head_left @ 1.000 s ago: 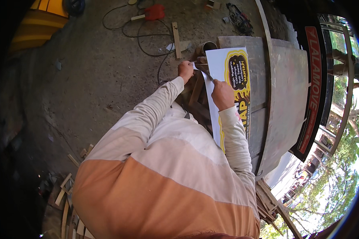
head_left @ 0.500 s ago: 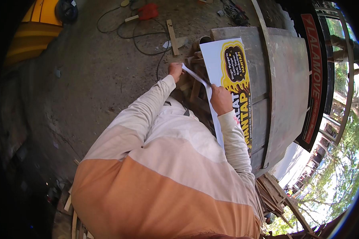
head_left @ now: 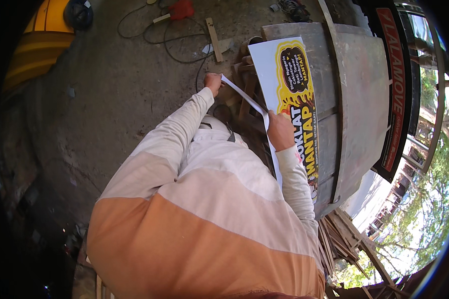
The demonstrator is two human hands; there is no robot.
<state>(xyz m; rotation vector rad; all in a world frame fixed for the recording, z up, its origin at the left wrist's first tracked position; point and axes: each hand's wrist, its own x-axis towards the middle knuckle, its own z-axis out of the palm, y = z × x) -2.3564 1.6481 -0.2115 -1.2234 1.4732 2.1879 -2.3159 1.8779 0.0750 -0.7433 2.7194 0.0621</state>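
Note:
A printed banner sheet (head_left: 264,62), white along its left margin with yellow, black and brown graphics, lies flat on a grey board table (head_left: 364,89). From its left edge a narrow white strip (head_left: 242,94) stretches up and left, slightly slack. My left hand (head_left: 213,83) pinches the strip's far end, out beyond the table's edge. Closed fingers of my right hand (head_left: 281,131) press at the sheet's left edge, where the strip meets it. Whatever those fingers hold is hidden beneath the hand.
A red tool (head_left: 181,9) with a looping black cable and a wooden stick (head_left: 214,40) lie on the floor. A long metal bar (head_left: 340,99) runs along the table. Beyond stands a black-and-red sign panel (head_left: 393,94). Wood scraps (head_left: 341,239) are piled at the lower right.
My right hand has slid nearer to me along the sheet's edge. My left hand has moved farther from it, and the strip between them is longer. The whole view has shifted slightly.

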